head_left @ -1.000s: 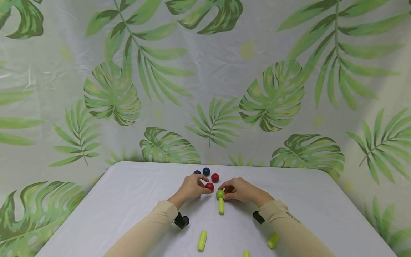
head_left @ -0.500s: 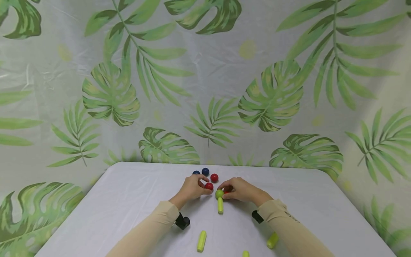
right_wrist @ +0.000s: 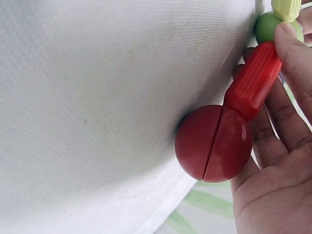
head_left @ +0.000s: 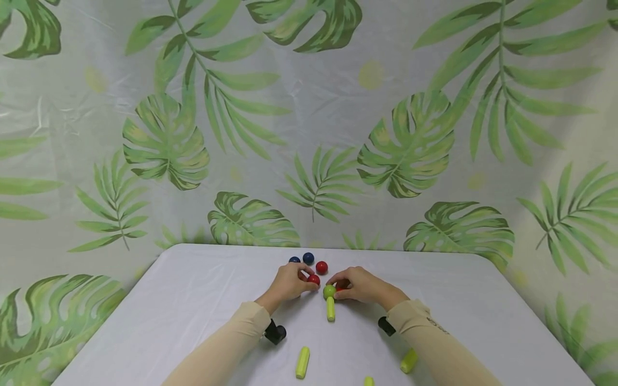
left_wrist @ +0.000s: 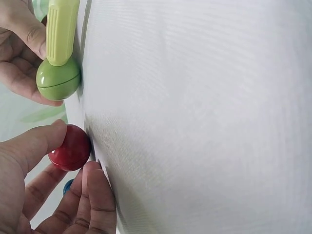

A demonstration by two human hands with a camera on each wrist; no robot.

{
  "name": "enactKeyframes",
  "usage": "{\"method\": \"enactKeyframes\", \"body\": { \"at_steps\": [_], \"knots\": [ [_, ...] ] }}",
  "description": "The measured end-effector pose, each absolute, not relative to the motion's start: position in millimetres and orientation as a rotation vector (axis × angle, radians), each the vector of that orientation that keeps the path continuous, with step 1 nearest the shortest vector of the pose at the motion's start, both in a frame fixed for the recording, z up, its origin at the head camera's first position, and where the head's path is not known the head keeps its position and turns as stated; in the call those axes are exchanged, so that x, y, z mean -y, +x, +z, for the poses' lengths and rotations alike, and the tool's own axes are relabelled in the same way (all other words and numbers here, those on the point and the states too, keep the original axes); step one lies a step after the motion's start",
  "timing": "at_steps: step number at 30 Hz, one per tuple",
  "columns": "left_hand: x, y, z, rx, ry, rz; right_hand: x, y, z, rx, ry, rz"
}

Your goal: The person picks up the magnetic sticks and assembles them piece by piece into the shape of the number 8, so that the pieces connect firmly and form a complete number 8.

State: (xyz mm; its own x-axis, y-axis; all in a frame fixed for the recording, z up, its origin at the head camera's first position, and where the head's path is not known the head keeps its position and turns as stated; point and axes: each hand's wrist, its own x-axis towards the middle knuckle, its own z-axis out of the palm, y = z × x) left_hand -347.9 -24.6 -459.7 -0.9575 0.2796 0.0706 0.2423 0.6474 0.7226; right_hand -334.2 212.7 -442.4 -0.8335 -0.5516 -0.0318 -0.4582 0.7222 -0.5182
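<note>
My left hand (head_left: 287,282) pinches a glossy red ball (left_wrist: 73,147) between thumb and finger, low over the white cloth. To its right, the right hand (head_left: 363,285) grips a green ball (head_left: 329,291) with thumb and fingertips. A yellow-green ribbed rod (head_left: 330,309) meets the green ball and points toward the front. A red rod (right_wrist: 252,80) runs from the green ball under the right palm to a second red ball (right_wrist: 213,144). In the head view the right hand mostly hides this red rod and its ball.
Beyond the left hand lie another red ball (head_left: 321,267) and two dark blue balls, one (head_left: 308,258) in full view. Loose yellow-green rods (head_left: 302,362) lie nearer the front, another (head_left: 409,361) beside the right forearm. A leaf-patterned curtain (head_left: 318,107) hangs behind the table (head_left: 203,279).
Both hands keep almost the same pose and place around the balls. The whole head view has shifted very slightly.
</note>
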Motion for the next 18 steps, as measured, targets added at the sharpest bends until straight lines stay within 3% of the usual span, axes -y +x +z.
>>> {"method": "enactKeyframes", "body": {
  "at_steps": [18],
  "knots": [
    [33.4,-340.1,-459.2,-2.744,0.485,1.296,-213.6,-333.7,-442.1,-2.746,-0.837,-0.784]
  ]
}}
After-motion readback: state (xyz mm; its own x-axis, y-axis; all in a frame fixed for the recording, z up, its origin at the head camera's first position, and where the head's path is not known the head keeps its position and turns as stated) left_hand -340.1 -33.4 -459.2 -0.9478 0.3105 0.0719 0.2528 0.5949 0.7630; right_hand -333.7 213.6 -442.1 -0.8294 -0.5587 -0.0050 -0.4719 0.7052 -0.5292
